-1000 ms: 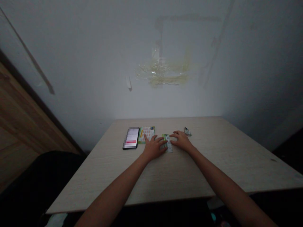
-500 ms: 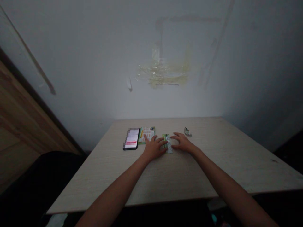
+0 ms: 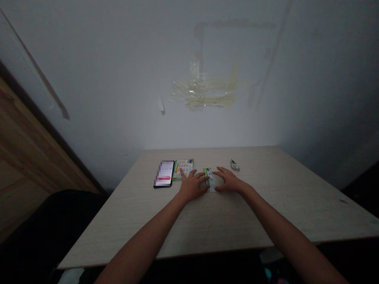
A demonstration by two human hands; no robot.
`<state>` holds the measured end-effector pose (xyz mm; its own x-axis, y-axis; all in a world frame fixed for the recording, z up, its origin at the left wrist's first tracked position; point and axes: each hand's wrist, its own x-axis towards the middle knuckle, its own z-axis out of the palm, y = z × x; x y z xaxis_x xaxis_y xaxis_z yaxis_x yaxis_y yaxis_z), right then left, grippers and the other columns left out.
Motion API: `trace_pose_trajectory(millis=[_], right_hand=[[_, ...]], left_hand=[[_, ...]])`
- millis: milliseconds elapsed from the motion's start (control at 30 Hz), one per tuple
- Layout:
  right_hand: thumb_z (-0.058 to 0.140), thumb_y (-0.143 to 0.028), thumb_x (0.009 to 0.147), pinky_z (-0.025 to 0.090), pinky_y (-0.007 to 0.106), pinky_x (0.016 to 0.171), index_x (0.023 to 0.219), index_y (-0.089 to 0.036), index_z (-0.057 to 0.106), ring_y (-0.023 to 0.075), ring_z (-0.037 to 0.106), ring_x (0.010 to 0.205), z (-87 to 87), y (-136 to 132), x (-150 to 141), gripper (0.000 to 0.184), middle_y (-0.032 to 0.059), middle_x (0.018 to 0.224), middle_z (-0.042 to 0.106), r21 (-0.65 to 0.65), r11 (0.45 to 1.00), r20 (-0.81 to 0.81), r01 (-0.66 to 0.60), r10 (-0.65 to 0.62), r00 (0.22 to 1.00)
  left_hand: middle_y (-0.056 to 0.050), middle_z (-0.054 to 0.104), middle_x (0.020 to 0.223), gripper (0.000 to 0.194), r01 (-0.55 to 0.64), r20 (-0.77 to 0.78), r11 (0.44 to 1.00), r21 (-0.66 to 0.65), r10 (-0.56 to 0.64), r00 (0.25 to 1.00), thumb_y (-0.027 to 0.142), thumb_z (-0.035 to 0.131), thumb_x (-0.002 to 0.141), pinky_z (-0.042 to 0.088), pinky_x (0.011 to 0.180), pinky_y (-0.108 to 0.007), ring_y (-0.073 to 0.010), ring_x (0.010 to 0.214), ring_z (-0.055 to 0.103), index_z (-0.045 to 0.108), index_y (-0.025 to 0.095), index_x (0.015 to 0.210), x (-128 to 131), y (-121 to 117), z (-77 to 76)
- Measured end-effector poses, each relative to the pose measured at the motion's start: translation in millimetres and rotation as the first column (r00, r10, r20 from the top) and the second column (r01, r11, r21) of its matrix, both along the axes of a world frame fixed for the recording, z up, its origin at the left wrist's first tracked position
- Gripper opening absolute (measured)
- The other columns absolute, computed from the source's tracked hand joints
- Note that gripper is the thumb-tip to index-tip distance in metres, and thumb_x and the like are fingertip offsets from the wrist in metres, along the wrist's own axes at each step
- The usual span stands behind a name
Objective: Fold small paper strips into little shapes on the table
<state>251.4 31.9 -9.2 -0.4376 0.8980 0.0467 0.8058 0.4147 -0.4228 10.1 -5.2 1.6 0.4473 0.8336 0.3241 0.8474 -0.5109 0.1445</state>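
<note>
A narrow green and white printed paper (image 3: 211, 182) lies flat on the table between my two hands. My left hand (image 3: 193, 187) is spread palm down, with its fingertips and thumb on the paper's left edge. My right hand (image 3: 227, 180) arches at the other side, fingers apart, its tips at or close to the right edge; whether they touch it I cannot tell. A second printed leaflet (image 3: 184, 167), green-edged with a table of small panels, lies just beyond my left hand, which covers its near right corner.
To the left of the leaflet lies a phone (image 3: 164, 174) with its screen lit. A small crumpled wrapper-like piece (image 3: 235, 165) rests beyond my right hand. The pale wooden table (image 3: 225, 225) meets a wall (image 3: 124, 98) marked with old clear tape (image 3: 204, 92).
My right thumb has shifted slightly toward me along the paper's right edge. Everything else looks the same.
</note>
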Motion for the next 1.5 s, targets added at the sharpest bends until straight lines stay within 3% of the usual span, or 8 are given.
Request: trace_pose_trajectory(millis=[267, 467, 567, 733, 833, 1100, 1500], right_hand=[[0.081, -0.056, 0.061, 0.016, 0.051, 0.12, 0.148, -0.025, 0.041, 0.0344, 0.015, 0.149, -1.2, 0.1, 3.4, 0.101, 0.0129, 0.162, 0.019, -0.042, 0.999, 0.02, -0.032, 0.033, 0.999], [0.082, -0.057, 0.06, 0.019, 0.05, 0.119, 0.144, -0.026, 0.048, 0.0338, 0.021, 0.148, -5.6, 1.5, 8.4, 0.096, 0.0133, 0.16, 0.025, -0.016, 0.999, -0.045, -0.038, 0.037, 0.998], [0.083, -0.054, 0.061, 0.023, 0.051, 0.117, 0.134, -0.027, 0.059, 0.0333, 0.03, 0.144, -8.1, 4.5, 12.3, 0.081, 0.0129, 0.156, 0.035, 0.035, 0.998, -0.115, -0.043, 0.047, 0.992], [0.074, -0.042, 0.079, 0.032, 0.047, 0.113, 0.108, -0.028, 0.075, 0.0276, 0.047, 0.132, -9.5, 9.3, 16.8, 0.032, 0.0101, 0.142, 0.052, 0.133, 0.989, -0.22, -0.072, 0.1, 0.97], [0.069, -0.037, 0.084, 0.035, 0.047, 0.111, 0.097, -0.028, 0.079, 0.0267, 0.052, 0.126, -7.5, 9.2, 17.3, 0.019, 0.0092, 0.137, 0.057, 0.157, 0.983, -0.242, -0.092, 0.129, 0.962], [0.068, -0.041, 0.085, 0.033, 0.049, 0.112, 0.093, -0.031, 0.079, 0.0278, 0.048, 0.129, 0.6, 3.3, 14.3, 0.017, 0.006, 0.139, 0.056, 0.132, 0.984, -0.167, -0.116, 0.137, 0.976], [0.062, -0.038, 0.089, 0.034, 0.046, 0.112, 0.106, -0.03, 0.077, 0.028, 0.048, 0.13, -3.8, 8.4, 4.9, 0.024, 0.009, 0.141, 0.053, 0.173, 0.984, -0.118, 0.038, -0.018, 0.993]], left_hand=[[0.004, 0.057, 0.141, 0.04, 0.001, -0.008, 1.0, 0.001, -0.001, 1.0, 0.056, 0.053, 0.09, -0.011, 0.101, -0.083, -0.0357, 0.136, 0.04, 0.055, 0.049, 0.13, -0.3, -0.9, 0.9], [0.005, 0.058, 0.14, 0.04, -0.002, -0.001, 1.0, 0.0, 0.002, 1.0, 0.057, 0.054, 0.09, -0.013, 0.102, -0.082, -0.0349, 0.135, 0.041, 0.057, 0.049, 0.128, 0.7, -0.6, 0.6], [0.005, 0.058, 0.14, 0.04, 0.006, 0.012, 1.0, 0.004, -0.006, 1.0, 0.057, 0.054, 0.089, -0.013, 0.1, -0.084, -0.0353, 0.135, 0.041, 0.057, 0.049, 0.128, 0.9, 0.2, -0.7], [0.005, 0.058, 0.14, 0.04, 0.006, 0.006, 1.0, 0.006, -0.006, 1.0, 0.056, 0.054, 0.089, -0.013, 0.101, -0.084, -0.0349, 0.136, 0.04, 0.056, 0.05, 0.129, 0.0, 0.8, -1.7], [0.005, 0.058, 0.14, 0.04, 0.01, 0.018, 1.0, 0.001, -0.01, 1.0, 0.055, 0.055, 0.089, -0.014, 0.1, -0.083, -0.0346, 0.136, 0.04, 0.056, 0.05, 0.129, -0.1, 0.5, -1.4], [0.004, 0.058, 0.14, 0.04, 0.004, 0.009, 1.0, -0.012, -0.004, 1.0, 0.056, 0.053, 0.09, -0.014, 0.102, -0.083, -0.0354, 0.136, 0.04, 0.056, 0.049, 0.129, 0.8, -0.4, 0.7], [0.004, 0.056, 0.142, 0.041, 0.0, -0.012, 1.0, -0.021, 0.0, 1.0, 0.055, 0.054, 0.09, -0.008, 0.103, -0.083, -0.0348, 0.136, 0.039, 0.056, 0.049, 0.13, 0.9, 0.3, -0.7]])
